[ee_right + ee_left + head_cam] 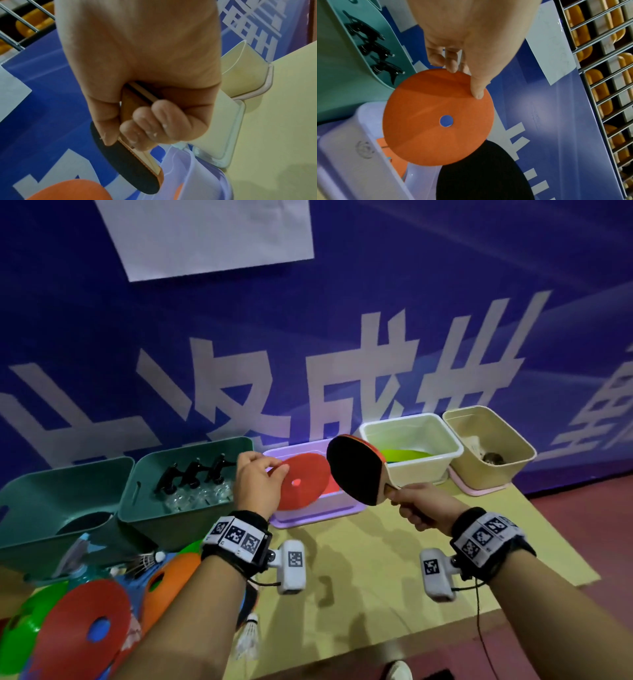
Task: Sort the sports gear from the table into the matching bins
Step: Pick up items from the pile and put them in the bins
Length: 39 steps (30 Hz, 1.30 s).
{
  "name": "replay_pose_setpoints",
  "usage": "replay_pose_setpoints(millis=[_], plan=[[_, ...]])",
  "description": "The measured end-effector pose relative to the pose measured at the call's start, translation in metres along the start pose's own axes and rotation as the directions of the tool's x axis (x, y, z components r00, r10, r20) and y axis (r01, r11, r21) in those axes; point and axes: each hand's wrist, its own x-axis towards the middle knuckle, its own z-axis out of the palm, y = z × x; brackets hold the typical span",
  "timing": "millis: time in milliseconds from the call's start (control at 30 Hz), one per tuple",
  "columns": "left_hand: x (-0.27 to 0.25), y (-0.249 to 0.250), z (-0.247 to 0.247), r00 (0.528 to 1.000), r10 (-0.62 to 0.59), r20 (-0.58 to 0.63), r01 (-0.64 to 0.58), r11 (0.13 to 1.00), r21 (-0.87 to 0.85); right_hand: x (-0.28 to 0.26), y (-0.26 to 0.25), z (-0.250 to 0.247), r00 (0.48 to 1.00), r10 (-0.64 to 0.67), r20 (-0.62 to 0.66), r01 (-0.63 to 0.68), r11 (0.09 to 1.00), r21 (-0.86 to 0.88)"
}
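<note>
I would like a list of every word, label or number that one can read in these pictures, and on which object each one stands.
"成": large white character on the blue banner.
Other banner characters: cut off or hidden in part, not surely readable.
White sheet on the banner: no legible text.
Wristband markers: square code patterns, no letters.
Round embossed mark on the purple bin: too blurred.

Both forearms are bare, no sleeves. Each wrist wears a black band (236,539) faced with a row of white tiles printed with black square codes. Beside the left band, on its inner side, a small white camera block (292,566) carries one more such code; the right band (488,542) has its own block (435,573), from which a thin black cable (479,621) trails down.
</note>
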Motion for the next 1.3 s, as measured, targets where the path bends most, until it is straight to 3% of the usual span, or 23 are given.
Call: replay_pose_setpoints(millis=[367, 667, 933, 1000, 1100, 1300], plan=[[0.056, 0.038, 0.072, 0.997, -0.068, 0.023, 0.068, 0.998, 0.003, 0.061, -0.041, -0.064, 0.997, -0.057, 0.043, 0.053, 0.994, 0.091], [0.081, -0.001, 0.155, 0.98, -0.187, 0.075, 0.176, 0.976, 0.131, 0.123, -0.047, -0.092, 0.984, -0.111, 0.137, 0.111, 0.994, 0.008], [0.097, -0.016, 0.194, 0.988, -0.138, 0.062, 0.128, 0.981, 0.149, 0.161, -0.04, -0.098, 0.98, -0.128, 0.155, 0.128, 0.992, 0.01], [0.095, -0.022, 0.201, 0.968, -0.207, 0.14, 0.181, 0.966, 0.183, 0.168, -0.037, -0.096, 0.978, -0.126, 0.166, 0.124, 0.992, 0.024], [0.082, -0.03, 0.209, 0.902, -0.327, 0.282, 0.26, 0.933, 0.25, 0.175, -0.03, -0.094, 0.975, -0.125, 0.181, 0.123, 0.992, 0.024], [0.073, -0.032, 0.208, 0.858, -0.367, 0.36, 0.26, 0.914, 0.312, 0.175, -0.021, -0.094, 0.971, -0.132, 0.201, 0.142, 0.989, -0.035]])
